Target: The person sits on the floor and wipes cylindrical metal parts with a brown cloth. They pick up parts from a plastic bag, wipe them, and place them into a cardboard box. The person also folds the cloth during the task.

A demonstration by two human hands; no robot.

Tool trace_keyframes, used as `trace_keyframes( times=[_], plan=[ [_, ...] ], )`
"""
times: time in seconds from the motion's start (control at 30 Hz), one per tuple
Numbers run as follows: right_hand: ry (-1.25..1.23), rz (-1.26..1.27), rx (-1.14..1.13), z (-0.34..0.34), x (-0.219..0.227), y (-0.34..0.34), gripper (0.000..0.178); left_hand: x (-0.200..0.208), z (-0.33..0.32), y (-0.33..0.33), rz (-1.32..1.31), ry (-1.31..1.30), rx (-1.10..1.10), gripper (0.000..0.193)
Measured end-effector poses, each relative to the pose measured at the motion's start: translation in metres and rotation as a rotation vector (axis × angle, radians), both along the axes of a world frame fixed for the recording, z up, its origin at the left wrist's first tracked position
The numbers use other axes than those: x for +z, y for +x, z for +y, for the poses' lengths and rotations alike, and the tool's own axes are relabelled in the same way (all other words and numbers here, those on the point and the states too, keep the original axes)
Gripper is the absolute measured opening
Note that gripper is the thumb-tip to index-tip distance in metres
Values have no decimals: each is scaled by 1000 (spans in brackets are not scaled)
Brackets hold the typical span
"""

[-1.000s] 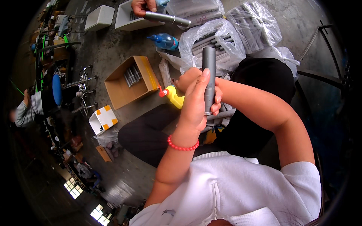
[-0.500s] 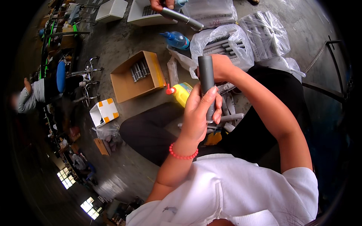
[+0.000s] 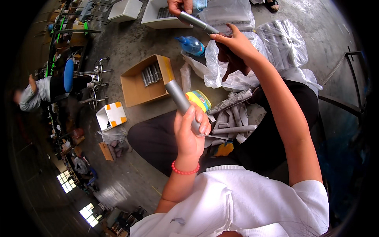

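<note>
My left hand (image 3: pixel 190 128), with a red bead bracelet at its wrist, is wrapped round a grey metal tube (image 3: pixel 178 96) above my lap. The tube tilts up toward the far left. My right hand (image 3: pixel 241 45) is stretched out with its fingers apart, its underside in dark shadow. Its fingertips are at the near end of a second grey tube (image 3: pixel 197 21); whether they touch it I cannot tell. Another person's hand (image 3: pixel 179 6) holds that tube by its far end, with a blue cloth (image 3: pixel 199 4) beside it.
Ahead of my left knee stands a cardboard box (image 3: pixel 130 93) holding several tubes. Nearby are a blue spray bottle (image 3: pixel 191 45), a yellow bottle (image 3: pixel 199 99) and a white bin (image 3: pixel 152 19). Wrapped tubes (image 3: pixel 237 129) lie between my legs; a bagged bundle (image 3: pixel 282 43) sits at far right.
My right hand has left the tube in my left hand and moved forward to the other person's tube, its fingers spreading. My left hand has swung its tube leftward.
</note>
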State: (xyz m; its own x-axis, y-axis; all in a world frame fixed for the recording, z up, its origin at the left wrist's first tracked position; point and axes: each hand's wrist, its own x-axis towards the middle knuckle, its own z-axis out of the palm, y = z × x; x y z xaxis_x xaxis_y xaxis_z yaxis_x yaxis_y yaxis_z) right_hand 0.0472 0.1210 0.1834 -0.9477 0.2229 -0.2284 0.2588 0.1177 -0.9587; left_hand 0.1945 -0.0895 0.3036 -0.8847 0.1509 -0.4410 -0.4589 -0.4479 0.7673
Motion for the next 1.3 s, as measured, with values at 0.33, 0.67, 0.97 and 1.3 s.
trace_keyframes(
  times=[0.33, 0.67, 0.97, 1.3],
  plan=[
    [-364, -5, 179, -22, -21, -24, 45, 2, -4, 0, -11, 16, 61, 14],
    [-650, 68, 102, -70, 57, 35, 26, 12, -26, -12, 261, -159, 249, 7],
    [-279, 309, 449, -108, 119, 141, 24, 33, -59, -30, 506, 59, 338, 20],
    [-51, 503, 557, -112, 135, 176, 42, 71, -68, -2, 547, 288, 233, 22]
  ],
)
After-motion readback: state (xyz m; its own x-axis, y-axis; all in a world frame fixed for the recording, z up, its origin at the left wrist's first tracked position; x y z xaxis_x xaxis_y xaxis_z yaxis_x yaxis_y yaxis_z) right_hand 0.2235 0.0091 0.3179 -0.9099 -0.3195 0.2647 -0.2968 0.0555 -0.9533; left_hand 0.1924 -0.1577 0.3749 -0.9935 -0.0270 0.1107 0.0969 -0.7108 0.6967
